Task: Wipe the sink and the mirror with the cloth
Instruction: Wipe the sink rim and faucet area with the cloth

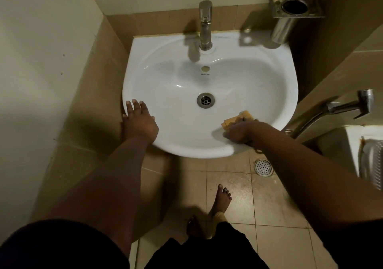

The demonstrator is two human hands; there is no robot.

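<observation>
Pressing the half-hidden cloth (236,119) on the sink (286,94) rim, right hand (240,133) fingers clenched; left hand (139,119) fingers splayed.

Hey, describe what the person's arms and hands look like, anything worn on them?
Both forearms are bare down to the left hand and right hand; no gloves, watch or rings are visible. Dark short sleeves cover the upper arms at the bottom corners of the picture. The nails on the left hand look short and unpainted.
</observation>
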